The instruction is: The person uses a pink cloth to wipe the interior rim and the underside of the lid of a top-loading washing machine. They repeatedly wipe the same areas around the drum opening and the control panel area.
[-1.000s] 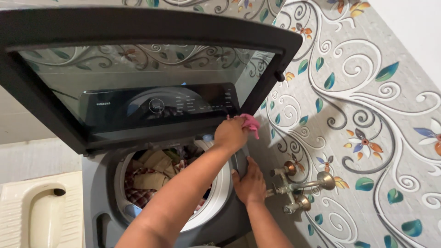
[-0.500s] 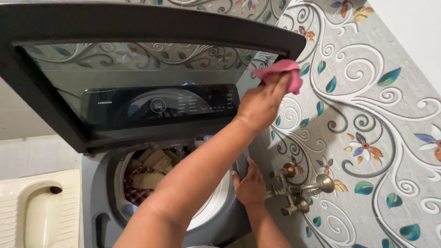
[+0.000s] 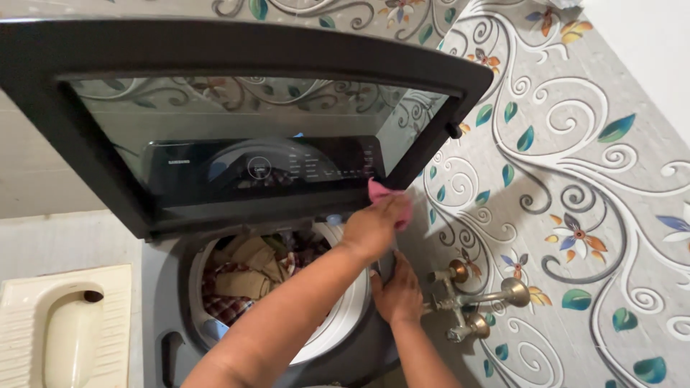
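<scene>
A top-loading washing machine (image 3: 359, 345) stands with its dark glass lid (image 3: 237, 122) raised. My left hand (image 3: 374, 226) reaches across from the lower left and grips a pink cloth (image 3: 388, 197), pressed against the lid's lower right corner near the hinge. My right hand (image 3: 397, 291) lies flat on the machine's right top edge, fingers pointing up, holding nothing. The white drum (image 3: 338, 327) below holds several clothes (image 3: 241, 276), checked and tan.
Brass taps (image 3: 467, 298) jut from the patterned wall tiles (image 3: 575, 215) just right of my right hand. A cream floor toilet pan (image 3: 68, 330) lies to the left of the machine. The control panel (image 3: 266, 169) shows through the lid's glass.
My left hand with the pink cloth rose to the lid's upper right corner, then came back down to its lower right corner. My right hand stayed on the machine's edge.
</scene>
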